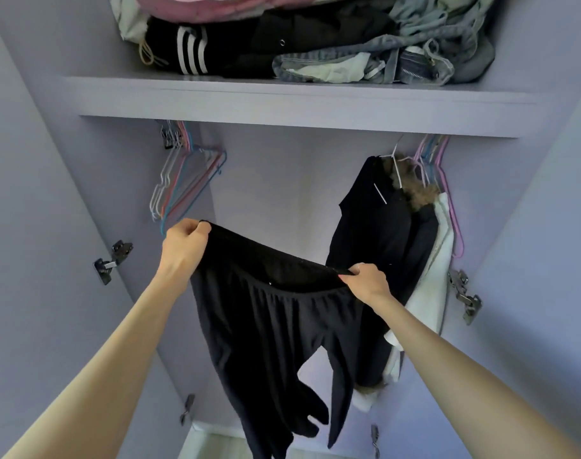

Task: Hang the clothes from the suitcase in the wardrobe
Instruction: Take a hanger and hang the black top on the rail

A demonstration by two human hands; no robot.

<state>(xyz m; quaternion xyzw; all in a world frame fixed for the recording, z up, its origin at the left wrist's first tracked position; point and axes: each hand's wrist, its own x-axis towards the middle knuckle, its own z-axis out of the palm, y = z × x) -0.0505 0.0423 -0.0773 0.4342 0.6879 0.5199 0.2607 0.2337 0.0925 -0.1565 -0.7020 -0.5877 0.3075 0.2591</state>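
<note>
I hold a pair of black trousers (266, 326) up in front of the open wardrobe (266, 180), stretched by the elastic waistband. My left hand (183, 246) is closed on the left end of the band, my right hand (365, 281) pinches the right end lower down, so the waist slopes to the right. The legs dangle loose below, twisting on themselves. The cloth looks thin, soft and light; I judge it will sag and slip wherever it is not gripped, so the gathered waistband is the firm place to take it, or the legs folded over a hanger bar. A bunch of empty wire hangers (186, 180) hangs just above my left hand, under the shelf (282, 104). On the right, a dark jacket with a fur collar (382, 246) and a white garment (438, 260) hang already, just behind my right hand. Folded clothes crowd the shelf above. To fetch a hanger I would have to free one hand, and the trousers would then droop from a single corner.
</note>
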